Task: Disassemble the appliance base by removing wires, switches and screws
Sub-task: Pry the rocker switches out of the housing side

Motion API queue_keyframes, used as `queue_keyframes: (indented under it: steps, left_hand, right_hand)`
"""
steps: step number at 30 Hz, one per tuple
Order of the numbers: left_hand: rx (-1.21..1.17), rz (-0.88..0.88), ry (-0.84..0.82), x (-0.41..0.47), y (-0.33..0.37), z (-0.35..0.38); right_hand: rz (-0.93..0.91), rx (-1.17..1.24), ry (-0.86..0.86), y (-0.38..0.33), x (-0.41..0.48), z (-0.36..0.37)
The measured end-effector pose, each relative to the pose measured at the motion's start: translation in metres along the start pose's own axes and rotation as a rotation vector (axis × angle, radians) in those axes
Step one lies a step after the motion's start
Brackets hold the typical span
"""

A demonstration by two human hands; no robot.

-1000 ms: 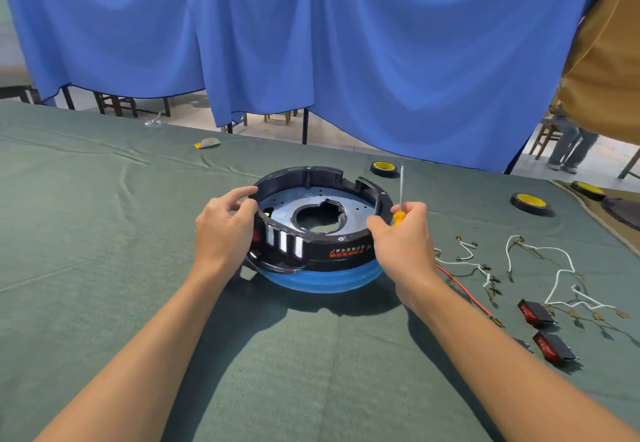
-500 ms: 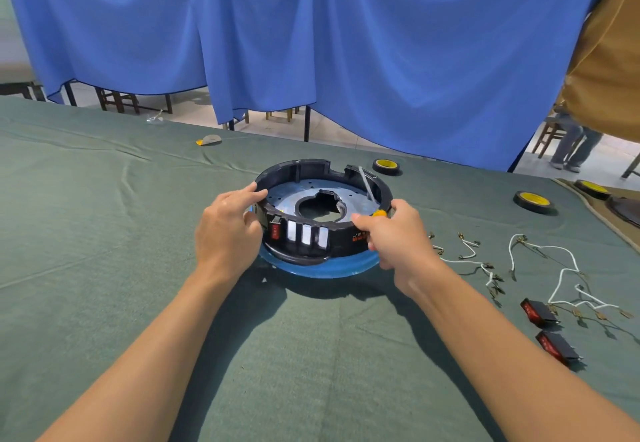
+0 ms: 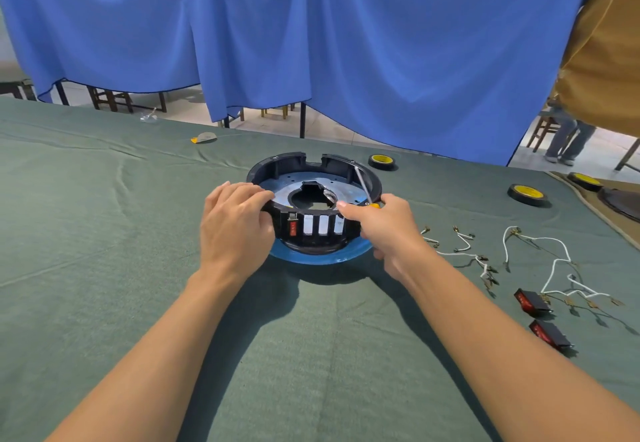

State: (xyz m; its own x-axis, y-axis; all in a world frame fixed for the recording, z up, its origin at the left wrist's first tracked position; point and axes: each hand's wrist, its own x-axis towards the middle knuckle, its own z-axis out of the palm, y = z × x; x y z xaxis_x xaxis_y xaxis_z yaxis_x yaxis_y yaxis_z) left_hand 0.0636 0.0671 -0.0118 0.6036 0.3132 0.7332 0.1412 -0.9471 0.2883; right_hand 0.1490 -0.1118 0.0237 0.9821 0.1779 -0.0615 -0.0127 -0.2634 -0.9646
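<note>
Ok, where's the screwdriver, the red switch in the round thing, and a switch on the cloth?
screwdriver (image 3: 363,184), head view, its metal shaft.
fitted red switch (image 3: 293,228), head view, its red face.
loose switch (image 3: 531,302), head view, its black body.

- At twelve o'clock we see a blue curtain (image 3: 311,43) hanging in broad folds, evenly lit;
- at two o'clock, a tan cloth (image 3: 602,61) beside it;
- under the hem at eleven o'clock, a pale floor (image 3: 187,116) and wooden chair legs (image 3: 110,100);
- from nine to six o'clock, a creased green tablecloth (image 3: 104,234).
</note>
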Motion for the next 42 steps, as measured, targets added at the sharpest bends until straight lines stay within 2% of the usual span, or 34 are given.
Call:
queue_keyframes:
  steps: [3, 6, 8, 14, 17, 21, 24, 31, 42]
  left_hand:
    - [0.026, 0.050, 0.100, -0.001, 0.007, -0.004]
    - [0.038, 0.148, 0.128, -0.004, 0.017, -0.008]
    - [0.012, 0.231, 0.107, -0.005, 0.023, -0.010]
    - [0.040, 0.396, -0.043, -0.008, 0.035, -0.012]
    - [0.119, 0.374, -0.071, -0.010, 0.038, -0.011]
    - [0.206, 0.342, -0.068, -0.011, 0.046, -0.010]
    - [0.235, 0.310, -0.072, -0.012, 0.056, -0.004]
    - [0.322, 0.240, -0.075, -0.013, 0.079, 0.003]
    - [0.381, 0.235, -0.075, -0.016, 0.085, 0.008]
  right_hand:
    - [-0.048, -0.035, 0.074, -0.001, 0.011, -0.005]
    - [-0.142, -0.235, 0.254, 0.000, 0.022, -0.003]
    - [-0.191, -0.358, 0.310, 0.000, 0.028, -0.001]
    - [-0.183, -0.501, 0.291, -0.002, 0.039, 0.001]
    - [-0.172, -0.545, 0.262, -0.001, 0.034, 0.001]
    - [-0.161, -0.454, 0.161, 0.005, 0.009, -0.011]
    - [-0.248, -0.415, 0.086, 0.016, -0.021, -0.021]
    - [-0.348, -0.442, 0.069, 0.044, -0.070, -0.024]
    - [-0.365, -0.583, 0.013, 0.031, -0.061, -0.024]
